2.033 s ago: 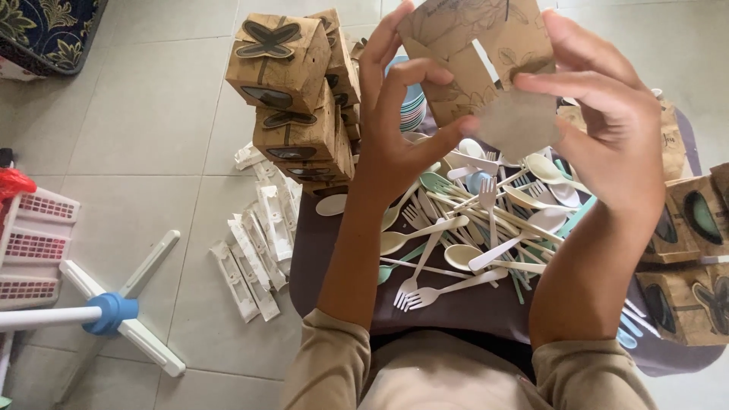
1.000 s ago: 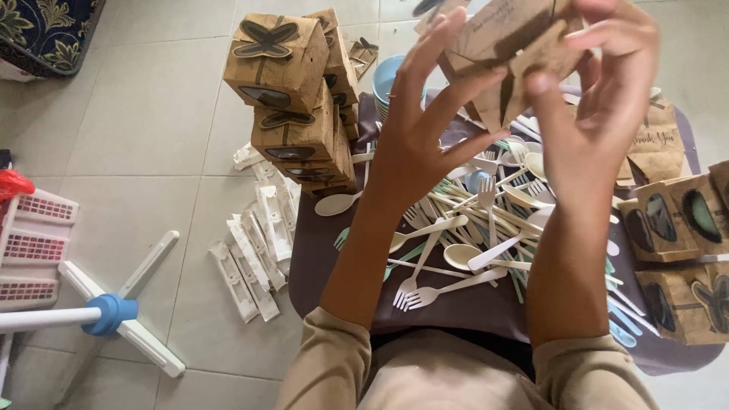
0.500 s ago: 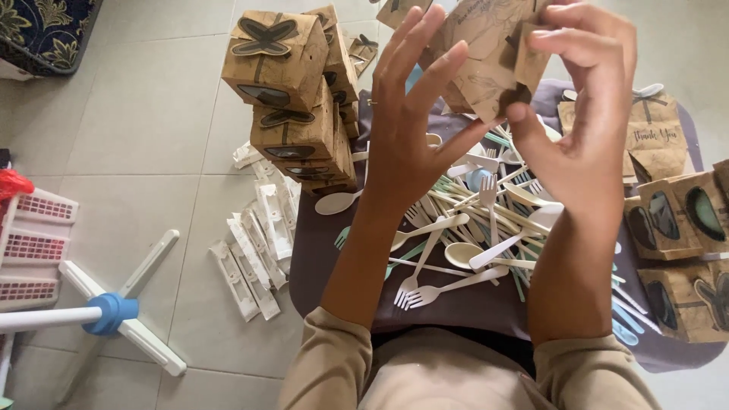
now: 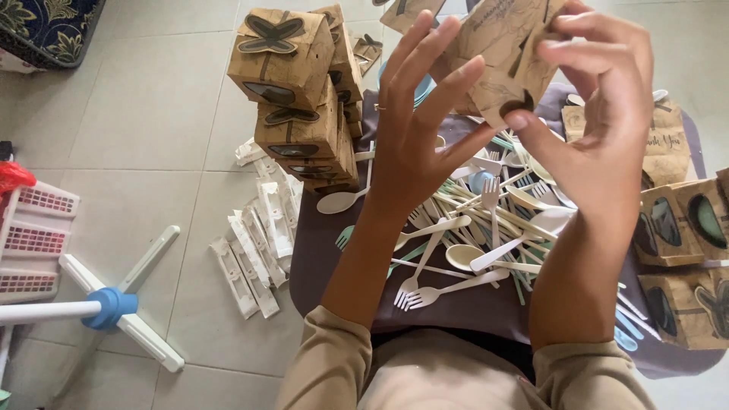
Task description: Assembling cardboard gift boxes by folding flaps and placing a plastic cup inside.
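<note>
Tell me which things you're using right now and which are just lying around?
In use:
left hand
right hand
brown cardboard box being folded

Lying about:
stack of finished boxes
heap of plastic forks and spoons
white wrapped packets
white stand with blue hub
pink-and-white basket

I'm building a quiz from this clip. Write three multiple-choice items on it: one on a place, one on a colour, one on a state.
1. Where is the stack of finished boxes?
A. to the left hand's left
B. on the person's lap
C. inside the basket

2. What colour is the hub of the white stand?
A. red
B. blue
C. green

3. How is the brown box held?
A. lying on the cutlery pile
B. by the right hand alone
C. raised, between both hands

Key: 1 A, it rises beside the left hand on the floor side. 2 B, the joint is blue. 3 C, the right hand and left grip it above the cutlery pile.
</note>
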